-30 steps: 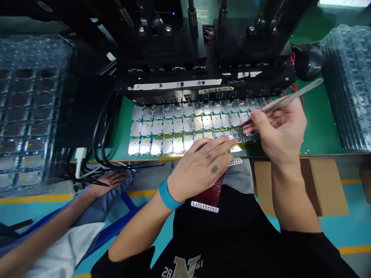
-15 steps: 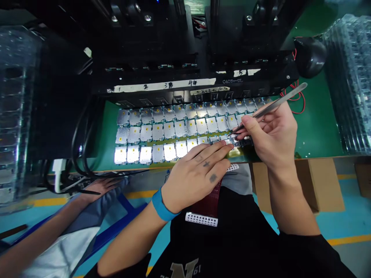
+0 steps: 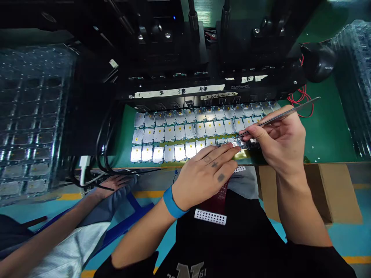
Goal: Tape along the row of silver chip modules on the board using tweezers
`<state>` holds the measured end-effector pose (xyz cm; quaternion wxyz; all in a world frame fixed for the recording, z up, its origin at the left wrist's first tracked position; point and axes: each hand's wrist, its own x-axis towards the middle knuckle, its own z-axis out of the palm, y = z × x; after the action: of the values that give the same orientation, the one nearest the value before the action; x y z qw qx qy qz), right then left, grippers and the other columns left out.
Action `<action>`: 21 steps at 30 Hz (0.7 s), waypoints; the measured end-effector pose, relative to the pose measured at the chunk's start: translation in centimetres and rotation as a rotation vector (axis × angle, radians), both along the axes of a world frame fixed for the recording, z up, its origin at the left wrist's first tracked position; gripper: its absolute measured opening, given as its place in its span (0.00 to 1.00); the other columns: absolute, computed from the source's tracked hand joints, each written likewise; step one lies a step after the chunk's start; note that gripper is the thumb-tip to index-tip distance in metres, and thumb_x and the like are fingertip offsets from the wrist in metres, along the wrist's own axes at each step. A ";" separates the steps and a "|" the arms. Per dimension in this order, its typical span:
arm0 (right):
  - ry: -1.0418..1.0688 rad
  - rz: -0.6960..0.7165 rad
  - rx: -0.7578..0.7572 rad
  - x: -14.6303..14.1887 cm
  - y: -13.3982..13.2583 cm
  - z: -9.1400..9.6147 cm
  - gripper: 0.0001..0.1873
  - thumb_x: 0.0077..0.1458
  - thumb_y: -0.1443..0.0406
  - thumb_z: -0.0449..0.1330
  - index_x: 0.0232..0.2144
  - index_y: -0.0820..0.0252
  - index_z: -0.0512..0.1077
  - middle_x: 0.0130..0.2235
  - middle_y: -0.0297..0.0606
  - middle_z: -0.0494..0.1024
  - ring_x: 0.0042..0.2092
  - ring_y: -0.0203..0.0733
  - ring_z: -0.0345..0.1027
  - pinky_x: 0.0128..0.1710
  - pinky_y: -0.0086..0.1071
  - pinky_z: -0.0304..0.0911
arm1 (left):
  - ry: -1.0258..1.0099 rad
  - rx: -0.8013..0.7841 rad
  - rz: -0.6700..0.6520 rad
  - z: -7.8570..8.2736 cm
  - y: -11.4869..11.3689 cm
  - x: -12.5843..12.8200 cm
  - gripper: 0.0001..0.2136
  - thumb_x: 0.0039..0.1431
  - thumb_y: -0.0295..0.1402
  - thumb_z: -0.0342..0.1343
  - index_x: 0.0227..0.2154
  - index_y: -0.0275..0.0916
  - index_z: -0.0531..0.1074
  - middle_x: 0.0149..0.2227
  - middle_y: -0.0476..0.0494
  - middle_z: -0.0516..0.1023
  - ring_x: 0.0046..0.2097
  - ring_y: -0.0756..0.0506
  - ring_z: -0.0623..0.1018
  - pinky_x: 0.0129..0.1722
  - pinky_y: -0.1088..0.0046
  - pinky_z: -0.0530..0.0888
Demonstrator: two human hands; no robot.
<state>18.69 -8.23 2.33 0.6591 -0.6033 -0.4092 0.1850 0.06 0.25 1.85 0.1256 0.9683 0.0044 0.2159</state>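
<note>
Your right fingers (image 3: pixel 255 133) pinch tweezers (image 3: pixel 285 116), tips down among the circuit boards (image 3: pixel 185 135) at 12 o'clock on the green worktop (image 3: pixel 327 143); your left fingers (image 3: pixel 220 152) lie flat and close together, resting on the boards' near edge.

I've room on the green mat (image 3: pixel 327 135) right of my right hand (image 3: pixel 279 144); black fixture (image 3: pixel 174 54) blocks forward, black cables (image 3: pixel 101 148) block left.

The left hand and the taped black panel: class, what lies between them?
In the head view, rows of silver-topped circuit modules with yellow dots lie there.
</note>
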 end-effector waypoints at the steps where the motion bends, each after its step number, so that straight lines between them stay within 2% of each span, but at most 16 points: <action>1: -0.010 0.007 0.013 0.0 0.0 0.0 0.13 0.54 0.67 0.71 0.33 0.59 0.68 0.29 0.31 0.79 0.30 0.38 0.78 0.28 0.24 0.77 | -0.002 0.002 -0.001 -0.1 0.0 0.0 0.04 0.67 0.28 0.55 0.41 0.36 0.73 0.58 0.40 0.76 0.61 0.42 0.75 0.57 0.61 0.73; 8: -0.024 -0.040 -0.016 1.3 -0.7 -1.4 0.14 0.52 0.65 0.72 0.35 0.57 0.70 0.32 0.34 0.79 0.31 0.43 0.78 0.29 0.31 0.79 | 0.083 -0.006 -0.001 -1.5 -0.4 0.4 0.06 0.69 0.32 0.53 0.43 0.38 0.73 0.62 0.44 0.72 0.66 0.43 0.68 0.61 0.60 0.70; 12: -0.033 -0.063 -0.003 2.3 -1.2 -2.1 0.15 0.47 0.68 0.74 0.34 0.55 0.73 0.31 0.39 0.80 0.30 0.47 0.79 0.28 0.28 0.78 | 0.103 0.012 0.013 -2.1 -0.7 1.0 0.09 0.70 0.34 0.50 0.45 0.40 0.74 0.63 0.46 0.71 0.66 0.45 0.67 0.62 0.63 0.70; 17: -0.011 -0.134 -0.011 1.9 -0.2 -1.7 0.15 0.44 0.70 0.76 0.32 0.54 0.75 0.30 0.38 0.80 0.30 0.44 0.78 0.28 0.27 0.76 | 0.067 0.064 0.029 -1.4 0.1 1.5 0.10 0.70 0.35 0.50 0.45 0.40 0.74 0.61 0.45 0.73 0.64 0.45 0.71 0.59 0.65 0.72; 19: -0.014 -0.167 0.107 0.9 0.7 -0.9 0.15 0.44 0.71 0.75 0.32 0.54 0.75 0.30 0.35 0.80 0.30 0.41 0.77 0.28 0.26 0.76 | 0.033 0.045 0.001 -0.3 0.5 1.3 0.08 0.69 0.35 0.51 0.44 0.40 0.74 0.59 0.43 0.75 0.62 0.45 0.72 0.57 0.65 0.73; 21: -0.050 -0.176 0.352 -0.2 1.3 0.3 0.15 0.44 0.72 0.75 0.31 0.55 0.75 0.28 0.33 0.78 0.28 0.38 0.76 0.26 0.24 0.74 | -0.037 -0.047 -0.024 1.0 0.9 0.9 0.05 0.68 0.33 0.53 0.42 0.41 0.73 0.56 0.43 0.78 0.60 0.45 0.74 0.55 0.65 0.75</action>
<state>18.47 -6.96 2.58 0.7575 -0.5165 -0.3974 0.0373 0.92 1.12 2.86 0.1508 0.9610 -0.0046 0.2320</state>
